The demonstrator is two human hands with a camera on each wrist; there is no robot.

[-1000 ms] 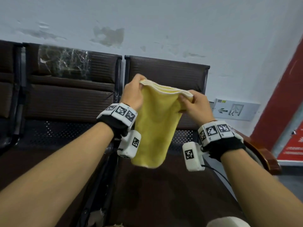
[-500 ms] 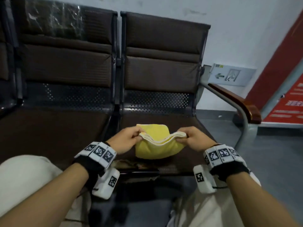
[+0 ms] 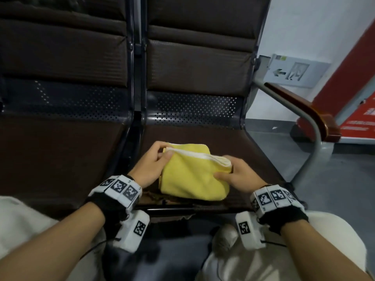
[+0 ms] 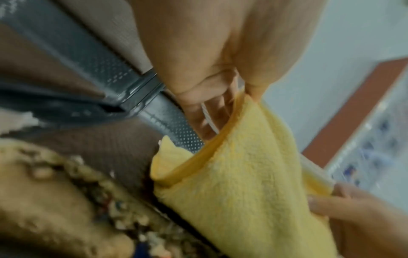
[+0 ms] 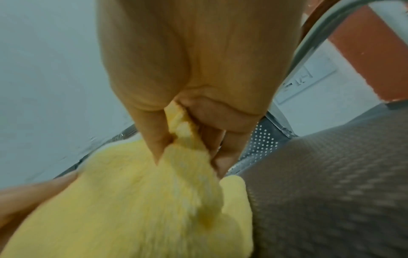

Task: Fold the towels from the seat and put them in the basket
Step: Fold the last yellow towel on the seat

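**Yellow towel half folded on the seat, both corners in my hands**

My left hand [image 3: 151, 163] pinches the far left corner of the yellow towel [image 3: 192, 177] between thumb and curled fingers [image 4: 212, 120], and my right hand [image 3: 239, 175] pinches the far right corner in the same way. The towel lies on the front part of the seat [image 3: 233, 142], doubled, with its white hem [image 3: 194, 154] lifted a little between my two hands. The basket is not in any view, so I cannot tell where it is.

I think the fold is not finished. If I pull one corner more than the other, the layers may slide and the hem will not lie straight. The cloth is soft and will sag if I let go of one side too early.

The near edge of the towel is just at the front rim of the seat [image 3: 192, 207], where the cover looks torn; the cloth could slip off to the floor there. Behind the towel the seat has free room up to the backrest [image 3: 198, 63]. The armrest [image 3: 304, 110] stands well apart on my right
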